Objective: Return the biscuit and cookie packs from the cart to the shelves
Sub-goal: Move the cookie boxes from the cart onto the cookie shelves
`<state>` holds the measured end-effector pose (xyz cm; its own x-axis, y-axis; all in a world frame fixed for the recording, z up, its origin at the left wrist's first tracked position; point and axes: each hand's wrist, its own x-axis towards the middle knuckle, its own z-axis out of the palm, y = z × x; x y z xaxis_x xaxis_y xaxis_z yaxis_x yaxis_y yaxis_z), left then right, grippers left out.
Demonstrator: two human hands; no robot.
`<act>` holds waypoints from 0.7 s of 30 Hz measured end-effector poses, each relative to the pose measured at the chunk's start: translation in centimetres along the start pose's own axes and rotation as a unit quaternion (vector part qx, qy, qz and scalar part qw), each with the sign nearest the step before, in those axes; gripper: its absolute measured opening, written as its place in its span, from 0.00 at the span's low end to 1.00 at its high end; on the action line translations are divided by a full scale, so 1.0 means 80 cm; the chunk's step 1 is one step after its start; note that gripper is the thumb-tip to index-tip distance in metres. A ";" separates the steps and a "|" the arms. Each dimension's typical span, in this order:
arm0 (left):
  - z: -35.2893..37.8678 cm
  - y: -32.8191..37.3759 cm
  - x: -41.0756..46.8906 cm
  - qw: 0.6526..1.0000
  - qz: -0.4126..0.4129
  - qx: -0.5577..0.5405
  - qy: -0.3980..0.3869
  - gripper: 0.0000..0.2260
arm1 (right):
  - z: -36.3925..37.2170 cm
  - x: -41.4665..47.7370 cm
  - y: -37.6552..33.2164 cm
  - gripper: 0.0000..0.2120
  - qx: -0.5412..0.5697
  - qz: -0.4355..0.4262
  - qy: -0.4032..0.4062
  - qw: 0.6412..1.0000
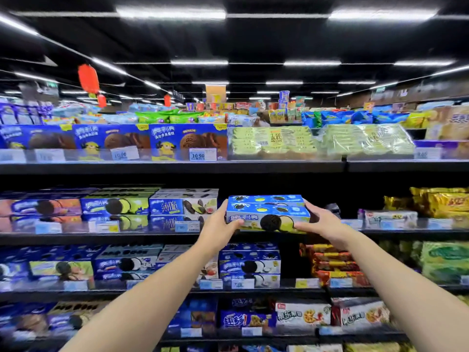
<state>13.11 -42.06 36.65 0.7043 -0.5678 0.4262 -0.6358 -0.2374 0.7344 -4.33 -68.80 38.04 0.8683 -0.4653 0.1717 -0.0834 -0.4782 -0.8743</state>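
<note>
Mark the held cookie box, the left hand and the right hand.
cookie box [269, 216], head view, blue front face.
left hand [216, 226], head view, back of hand.
right hand [324, 222], head view, back of hand.

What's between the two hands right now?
In the head view, only the blue cookie boxes: the left hand grips their left end, the right hand their right end, at the shelf front.

Two stacked blue cookie boxes [267, 212], level, at second shelf [152, 236] front.
</note>
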 end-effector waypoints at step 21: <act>0.008 0.046 0.131 0.872 -0.062 0.459 -0.158 0.15 | -0.016 0.158 0.026 0.47 -0.029 0.010 -0.131 0.991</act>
<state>17.95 -49.43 43.48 0.7555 -0.6473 0.1006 -0.6480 -0.7610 -0.0303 5.85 -76.67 38.99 0.9627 -0.2695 0.0236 -0.1238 -0.5166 -0.8472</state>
